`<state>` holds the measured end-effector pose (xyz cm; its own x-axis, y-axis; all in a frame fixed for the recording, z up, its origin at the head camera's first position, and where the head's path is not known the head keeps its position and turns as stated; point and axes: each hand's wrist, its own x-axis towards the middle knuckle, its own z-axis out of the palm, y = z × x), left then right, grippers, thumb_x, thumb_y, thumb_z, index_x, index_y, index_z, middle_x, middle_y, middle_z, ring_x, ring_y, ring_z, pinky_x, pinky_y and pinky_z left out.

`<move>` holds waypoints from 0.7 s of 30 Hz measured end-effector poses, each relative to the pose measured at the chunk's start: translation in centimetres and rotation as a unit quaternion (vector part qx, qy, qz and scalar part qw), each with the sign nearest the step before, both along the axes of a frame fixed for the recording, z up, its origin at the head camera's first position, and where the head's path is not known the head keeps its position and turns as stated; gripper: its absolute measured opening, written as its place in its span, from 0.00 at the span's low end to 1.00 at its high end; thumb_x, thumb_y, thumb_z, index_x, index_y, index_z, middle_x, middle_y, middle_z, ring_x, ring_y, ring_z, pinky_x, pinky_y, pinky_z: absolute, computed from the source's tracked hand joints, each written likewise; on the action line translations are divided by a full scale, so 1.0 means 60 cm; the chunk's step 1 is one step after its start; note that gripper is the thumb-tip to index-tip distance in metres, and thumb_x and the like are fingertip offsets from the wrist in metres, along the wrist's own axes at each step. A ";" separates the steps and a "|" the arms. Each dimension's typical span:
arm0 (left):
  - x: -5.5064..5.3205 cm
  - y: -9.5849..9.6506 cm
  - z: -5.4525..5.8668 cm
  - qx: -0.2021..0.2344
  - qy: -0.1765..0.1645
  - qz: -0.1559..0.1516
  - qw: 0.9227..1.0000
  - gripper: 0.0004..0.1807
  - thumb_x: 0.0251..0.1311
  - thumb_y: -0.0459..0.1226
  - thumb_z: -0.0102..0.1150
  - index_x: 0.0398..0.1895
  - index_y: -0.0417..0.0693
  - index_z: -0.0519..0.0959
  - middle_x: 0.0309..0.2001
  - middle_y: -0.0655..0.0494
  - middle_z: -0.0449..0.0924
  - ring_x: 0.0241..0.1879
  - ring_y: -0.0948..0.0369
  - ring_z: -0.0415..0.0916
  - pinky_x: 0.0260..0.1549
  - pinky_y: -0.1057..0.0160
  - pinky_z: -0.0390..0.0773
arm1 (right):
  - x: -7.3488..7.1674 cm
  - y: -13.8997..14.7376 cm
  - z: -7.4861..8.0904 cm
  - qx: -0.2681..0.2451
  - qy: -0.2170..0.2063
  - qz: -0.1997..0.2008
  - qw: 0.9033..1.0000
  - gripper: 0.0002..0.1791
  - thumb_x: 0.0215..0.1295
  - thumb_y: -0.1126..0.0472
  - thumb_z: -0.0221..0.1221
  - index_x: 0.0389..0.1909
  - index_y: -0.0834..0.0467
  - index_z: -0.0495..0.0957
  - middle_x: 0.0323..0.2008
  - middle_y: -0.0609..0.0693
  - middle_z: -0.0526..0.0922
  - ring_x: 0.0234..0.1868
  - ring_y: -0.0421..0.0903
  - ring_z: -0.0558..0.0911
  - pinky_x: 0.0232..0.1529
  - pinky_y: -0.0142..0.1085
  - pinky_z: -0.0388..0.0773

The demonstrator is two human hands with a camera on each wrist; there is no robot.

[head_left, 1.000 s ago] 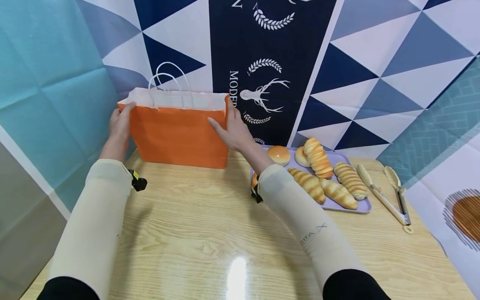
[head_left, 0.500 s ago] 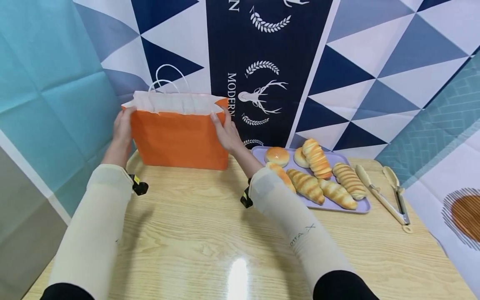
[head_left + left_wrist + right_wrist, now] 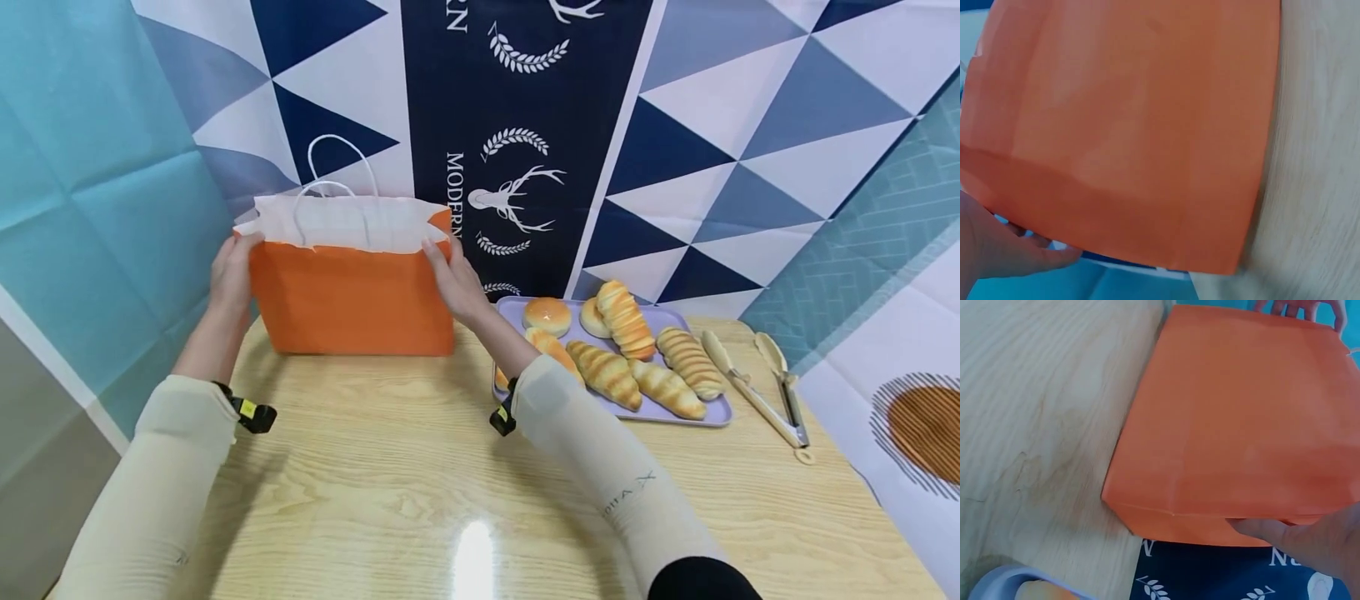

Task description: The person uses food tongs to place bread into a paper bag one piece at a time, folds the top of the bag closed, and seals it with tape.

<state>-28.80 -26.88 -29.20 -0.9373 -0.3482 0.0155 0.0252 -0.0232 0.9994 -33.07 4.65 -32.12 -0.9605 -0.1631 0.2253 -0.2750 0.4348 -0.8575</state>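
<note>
An orange paper bag (image 3: 352, 300) with a white lining and two white cord handles (image 3: 341, 167) stands upright on the wooden table, near the back wall. Its mouth faces up and gapes a little. At the bag's upper left corner, my left hand (image 3: 231, 271) grips the side, thumb toward the front. My right hand (image 3: 459, 283) pinches the upper right edge, its thumb on the front panel and the fingers partly hidden behind the side. The right wrist view shows the right thumb (image 3: 1260, 530) lying against the bag's folded side.
Right of the bag, a lilac tray (image 3: 720, 412) carries several breads, among them a round bun (image 3: 547, 317) and a ridged roll (image 3: 603, 373). Tongs (image 3: 757, 400) lie beside it near the table's right side. Patterned cloth walls (image 3: 525, 100) rise behind.
Both hands have brought the bag slightly toward me. The right hand has shifted along the bag's edge, with its thumb now on the front near the rim.
</note>
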 end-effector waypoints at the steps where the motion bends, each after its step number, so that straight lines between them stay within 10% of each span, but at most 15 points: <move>1: 0.008 0.003 0.000 -0.002 0.004 -0.003 1.000 0.23 0.72 0.57 0.55 0.65 0.61 0.75 0.67 0.63 0.69 0.67 0.63 0.63 0.73 0.59 0.58 | 0.005 0.004 -0.001 -0.001 0.001 0.001 1.000 0.46 0.77 0.25 0.38 0.85 0.46 0.50 0.79 0.57 0.64 0.77 0.56 0.66 0.78 0.52 0.60; 7: 0.059 0.018 0.001 -0.023 0.024 -0.022 0.999 0.13 0.75 0.56 0.52 0.52 0.63 0.74 0.50 0.66 0.72 0.52 0.66 0.67 0.65 0.55 0.62 | 0.037 0.030 -0.001 -0.012 -0.007 0.011 1.000 0.45 0.75 0.24 0.38 0.85 0.44 0.51 0.80 0.53 0.63 0.79 0.55 0.64 0.78 0.53 0.59; 21: 0.157 0.026 -0.012 -0.093 -0.010 -0.082 0.992 0.13 0.78 0.59 0.45 0.52 0.67 0.69 0.56 0.70 0.68 0.74 0.46 0.58 0.75 0.27 0.51 | 0.125 0.071 0.000 -0.017 -0.019 0.064 0.998 0.47 0.75 0.24 0.39 0.87 0.45 0.48 0.83 0.49 0.58 0.81 0.53 0.60 0.80 0.54 0.54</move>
<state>-19.37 -25.35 -29.90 -0.9820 -0.1831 0.0460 0.0165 0.1593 0.9871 -25.55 8.92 -32.11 -0.9403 -0.2783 0.1958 -0.2929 0.3692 -0.8820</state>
